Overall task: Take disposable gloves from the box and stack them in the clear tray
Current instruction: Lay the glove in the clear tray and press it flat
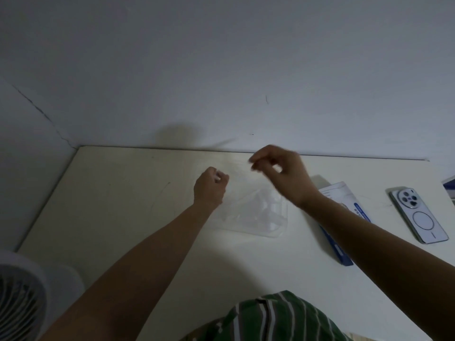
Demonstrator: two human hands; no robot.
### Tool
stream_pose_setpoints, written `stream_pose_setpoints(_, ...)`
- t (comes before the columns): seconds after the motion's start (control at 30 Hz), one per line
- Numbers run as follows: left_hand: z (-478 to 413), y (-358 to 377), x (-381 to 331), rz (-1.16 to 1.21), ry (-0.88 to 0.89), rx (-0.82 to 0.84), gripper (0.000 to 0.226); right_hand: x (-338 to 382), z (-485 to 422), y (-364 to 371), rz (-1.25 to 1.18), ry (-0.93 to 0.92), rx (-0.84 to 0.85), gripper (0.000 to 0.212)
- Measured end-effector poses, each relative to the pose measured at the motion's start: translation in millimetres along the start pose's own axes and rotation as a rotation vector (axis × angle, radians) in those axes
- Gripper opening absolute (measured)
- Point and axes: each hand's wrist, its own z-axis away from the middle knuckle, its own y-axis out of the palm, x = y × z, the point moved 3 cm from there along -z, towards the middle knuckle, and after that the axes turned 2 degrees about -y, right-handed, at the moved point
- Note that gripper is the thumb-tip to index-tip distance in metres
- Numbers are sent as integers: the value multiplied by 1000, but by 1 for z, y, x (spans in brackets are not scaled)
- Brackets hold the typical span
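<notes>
- The wide off-white tabletop (pixel 123 217) stood against a pale wall and held everything for the job.
- A white round-grilled fan (pixel 22 296) sat at the near left corner, well apart from the work.
- The shallow clear plastic tray (pixel 258 222) lay mid-table, below and between the raised hands. What it already held could not be made out through the glare.
- The blue-and-white cardboard glove box (pixel 344 200) lay to the right of the tray, partly hidden by the right forearm.
- A pale smartphone with a round camera cluster (pixel 418 215) lay face down to the right of the box.
- The right hand (pixel 283 173) was lifted above the far side of the tray, thumb and forefinger pinched together.
- The left hand (pixel 210 184) was curled beside it, slightly lower, fingertips nipping something pale.
- Between them a thin transparent disposable glove (pixel 237 169) seemed to be stretched out, though the film was faint and blurred.
- The step in hand looked like spreading one glove flat before stacking it. The next move would call for lowering both pinches together over the tray, keeping the film taut so it lands unwrinkled, then letting go.
</notes>
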Motion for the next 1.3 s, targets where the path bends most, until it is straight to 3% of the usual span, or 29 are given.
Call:
stream_pose_setpoints(0.07, -1, 1, 0, -115, 47, -5, 18, -2, 3, 25, 86, 50, 335, 18)
stream_pose_setpoints(0.13, -3, 2, 2, -210, 76, 8, 15, -25, 6, 46, 307, 152, 515, 20)
stream_pose_setpoints(0.3, -11, 11, 13, -462, 86, 51, 12, -79, 14, 72, 542, 426, 627, 49)
stream_pose_setpoints(0.43, -16, 18, 22, -634, 119, 80, 17, -103, 27, 90, 591, 574, 815, 62)
stream_pose_setpoints(0.53, -15, 20, 23, -796, 160, 76, 24, -113, 33, 95, 583, 613, 856, 78)
stream_pose_setpoints(0.6, -10, 19, 12, -951, 335, -30, 26, -114, 34, 97, 557, 645, 859, 95)
stream_pose_setpoints(0.67, -5, 22, -3, -961, 577, -116, 28, -114, 33, 98, 535, 678, 867, 107)
stream_pose_setpoints(0.73, -4, 29, -9, -900, 670, -26, 26, -113, 30, 100, 544, 672, 871, 112)
stream_pose_setpoints(0.8, -8, 41, 5, -856, 412, 255, 34, -112, 27, 100, 563, 663, 875, 114)
stream_pose_setpoints(0.87, -11, 48, 30, -881, 108, 494, 70, -112, 26, 99, 556, 691, 857, 112)
stream_pose_setpoints(0.9, -13, 49, 39, -871, 37, 527, 86, -113, 27, 97, 570, 701, 837, 108)
stream_pose_setpoints(1.03, -25, 49, 58, -863, -3, 508, 112, -115, 29, 90, 838, 595, 765, 82)
stream_pose_setpoints(1.17, -28, 56, 67, -967, -19, 575, 126, -121, 31, 97, 814, 672, 817, 92)
stream_pose_setpoints(1.3, -27, 59, 75, -1022, 8, 573, 128, -125, 34, 102, 813, 668, 771, 85)
